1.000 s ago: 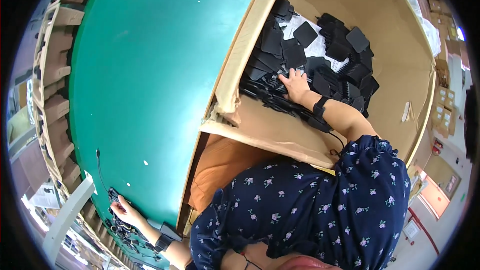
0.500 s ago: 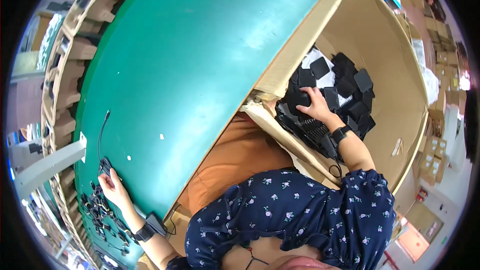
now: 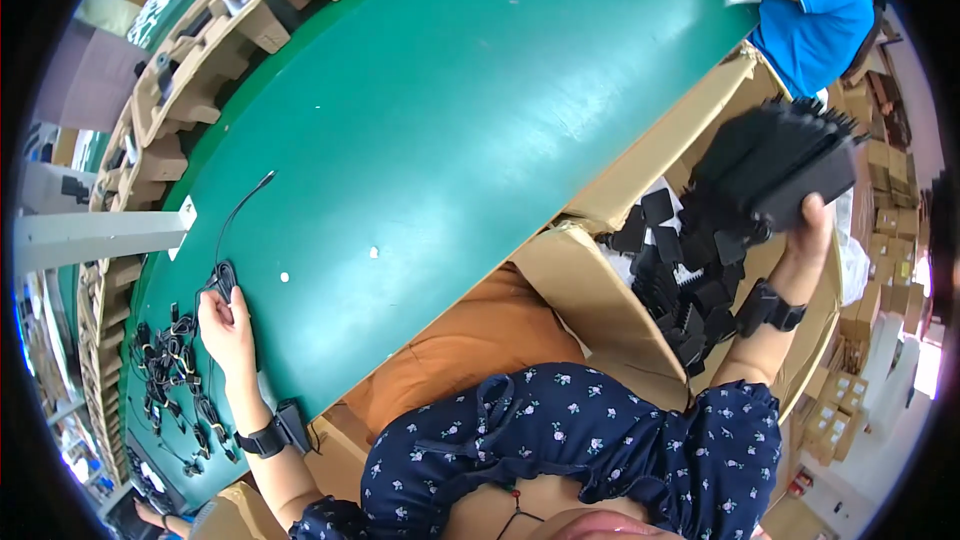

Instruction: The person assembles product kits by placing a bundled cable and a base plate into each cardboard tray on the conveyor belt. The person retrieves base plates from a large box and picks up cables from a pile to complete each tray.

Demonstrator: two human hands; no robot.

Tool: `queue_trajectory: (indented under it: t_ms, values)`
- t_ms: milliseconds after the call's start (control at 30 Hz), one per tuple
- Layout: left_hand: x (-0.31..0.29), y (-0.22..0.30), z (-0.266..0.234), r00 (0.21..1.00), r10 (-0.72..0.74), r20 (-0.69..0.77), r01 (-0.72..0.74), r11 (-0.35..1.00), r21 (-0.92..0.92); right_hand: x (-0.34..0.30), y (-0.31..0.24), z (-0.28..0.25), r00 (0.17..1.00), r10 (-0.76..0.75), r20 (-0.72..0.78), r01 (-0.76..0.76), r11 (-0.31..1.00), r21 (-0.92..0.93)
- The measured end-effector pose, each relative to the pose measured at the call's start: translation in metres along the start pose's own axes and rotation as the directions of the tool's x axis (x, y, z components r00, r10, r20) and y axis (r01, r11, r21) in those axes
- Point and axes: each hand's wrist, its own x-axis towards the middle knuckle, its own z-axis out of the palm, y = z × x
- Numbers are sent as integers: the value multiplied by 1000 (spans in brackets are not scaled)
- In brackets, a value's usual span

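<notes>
My left hand is closed around a coiled black cable on the green tabletop, its thin plug end stretching away from me. Above the open cardboard box, my right hand grips a bulky cluster of black pieces. They have flat faces and rows of comb-like teeth; the exact kind is unclear, and the cluster hides most of the fingers. More loose black square pieces lie in the box, with white sheets among them. Several bundled black cables rest on the table left of my left hand.
The cardboard box stands against the edge of the green table. Cardboard trays line the far-left side, beside a grey metal post. A black box-shaped item lies by my left wrist. Another person's blue sleeve appears at upper right.
My right hand has risen out of the box, up and to the right, with the cluster of black pieces. My left hand keeps hold of the cable. The view has shifted, showing the other person more.
</notes>
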Motion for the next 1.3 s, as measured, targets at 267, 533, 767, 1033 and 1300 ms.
queue_trajectory:
  t_ms: [267, 533, 767, 1033, 1300]
  values:
    - [4, 71, -12, 975, 204, 91, -215, 967, 134, 121, -26, 202, 605, -82, 792, 772, 303, -559]
    - [4, 73, 0, 972, 208, 108, -201, 977, -74, 84, 25, 291, 721, 203, 663, 682, -37, -730]
    - [5, 59, -4, 958, 246, 149, -215, 956, -200, 100, -5, 278, 537, 320, 781, 418, 703, -575]
    - [6, 43, 6, 948, 316, 38, -297, 923, -245, 144, 46, 242, 792, 340, 507, 366, 401, -840]
    - [8, 36, 8, 947, 310, 84, -279, 923, -264, 157, 25, 232, 639, 552, 535, 137, 603, -786]
